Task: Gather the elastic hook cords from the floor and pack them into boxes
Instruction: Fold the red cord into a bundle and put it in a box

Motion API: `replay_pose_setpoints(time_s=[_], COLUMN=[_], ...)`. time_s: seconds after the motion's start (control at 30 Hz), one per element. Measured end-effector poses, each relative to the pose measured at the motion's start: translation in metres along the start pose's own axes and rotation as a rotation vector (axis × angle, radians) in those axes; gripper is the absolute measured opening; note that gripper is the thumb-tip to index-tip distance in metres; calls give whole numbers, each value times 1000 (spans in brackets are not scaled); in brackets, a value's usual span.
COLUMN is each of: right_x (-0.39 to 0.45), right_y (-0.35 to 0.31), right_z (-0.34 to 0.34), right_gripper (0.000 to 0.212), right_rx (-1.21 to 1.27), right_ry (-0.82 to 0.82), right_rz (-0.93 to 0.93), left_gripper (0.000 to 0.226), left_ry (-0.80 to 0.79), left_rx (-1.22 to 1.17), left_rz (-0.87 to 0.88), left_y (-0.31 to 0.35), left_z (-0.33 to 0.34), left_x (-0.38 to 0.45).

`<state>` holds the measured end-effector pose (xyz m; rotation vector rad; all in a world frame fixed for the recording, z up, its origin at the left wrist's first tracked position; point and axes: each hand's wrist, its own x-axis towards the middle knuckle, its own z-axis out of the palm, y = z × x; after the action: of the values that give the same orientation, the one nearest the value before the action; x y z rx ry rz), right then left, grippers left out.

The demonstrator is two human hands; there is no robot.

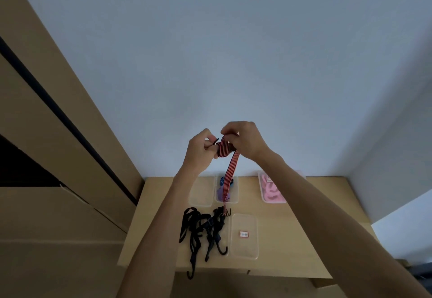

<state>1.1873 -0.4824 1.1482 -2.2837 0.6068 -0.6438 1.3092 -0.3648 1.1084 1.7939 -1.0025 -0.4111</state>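
Observation:
A red-and-black striped elastic cord is held up in front of the wall, partly wound into a coil at its top. My left hand grips the coil and its black hook end. My right hand pinches the cord at the top of the coil. The loose tail hangs down to a hook just above the table. A tangle of black hook cords lies on the wooden table. A clear box behind it holds blue and purple cords.
An empty clear box stands left of the filled one. A clear lid with a red label lies right of the black cords. A box of pink cords sits at the back right. Tan cabinets rise on the left.

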Motion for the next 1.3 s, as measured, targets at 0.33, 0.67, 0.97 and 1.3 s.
replay_pose_setpoints(time_s=[0.33,0.67,0.97,1.3], right_x=[9,-16,-35,-28], right_y=[12,23,8,-20], right_z=[-22,25,46,40], right_gripper=[20,21,22,24], right_rx=[508,1131,562,-518], right_ry=[-347,-109,-217,-231], right_rz=[402,472,450,127], left_gripper=[27,23,9,10], left_ry=[-214,2,426,290], left_rx=[-271,-598,-188,270], left_rz=[-38,-220,-251,-68], left_y=[15,23,18,-4], left_z=[-5,15,23,26], left_x=[1,-3,2,-14])
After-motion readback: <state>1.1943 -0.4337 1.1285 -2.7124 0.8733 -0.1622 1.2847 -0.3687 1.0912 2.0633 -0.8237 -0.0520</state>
